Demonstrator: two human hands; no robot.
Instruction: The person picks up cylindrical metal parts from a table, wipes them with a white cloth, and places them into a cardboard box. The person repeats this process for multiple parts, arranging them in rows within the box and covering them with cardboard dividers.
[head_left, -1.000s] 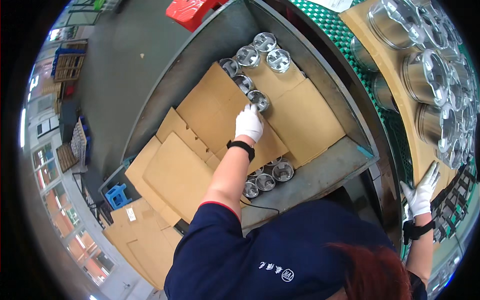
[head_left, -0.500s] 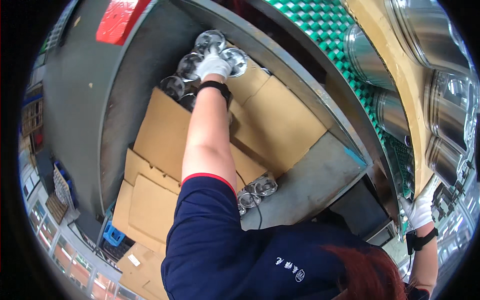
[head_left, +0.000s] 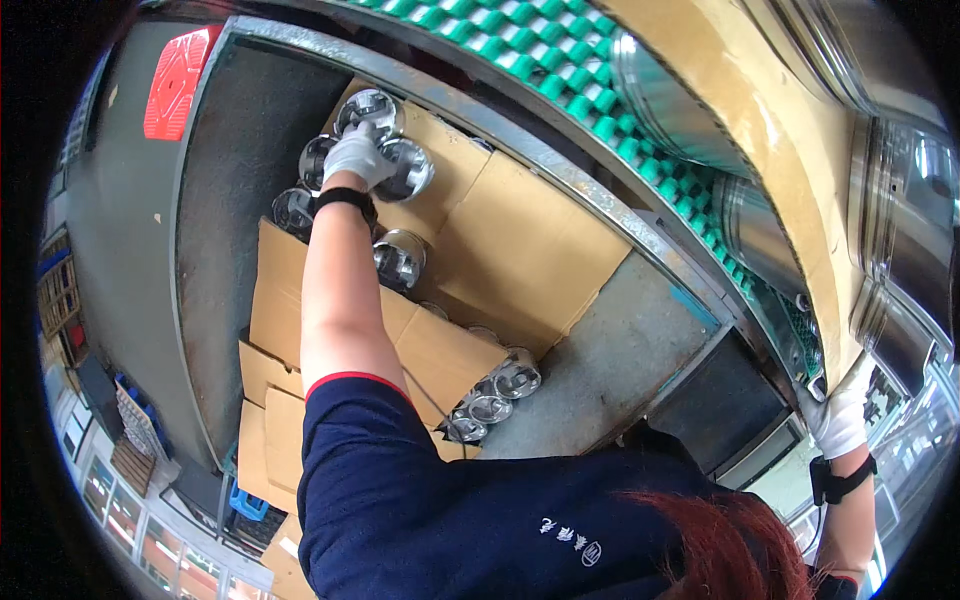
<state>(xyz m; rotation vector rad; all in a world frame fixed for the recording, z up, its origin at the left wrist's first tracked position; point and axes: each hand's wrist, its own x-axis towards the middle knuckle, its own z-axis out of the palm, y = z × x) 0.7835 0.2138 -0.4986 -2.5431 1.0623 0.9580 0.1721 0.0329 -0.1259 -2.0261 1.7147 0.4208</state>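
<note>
Left hand (head_left: 356, 160) at a silver piston (head_left: 374, 101) in a grey bin (head_left: 240, 150)

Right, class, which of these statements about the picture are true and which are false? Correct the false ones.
1. The left hand is among metal pistons. True.
2. The right hand is bare. False: it wears a white glove.
3. Brown cardboard lies inside the metal bin. True.
4. The red object sits inside the bin. False: it is outside, beyond the left wall.
5. Both wrists carry black bands. True.
</note>
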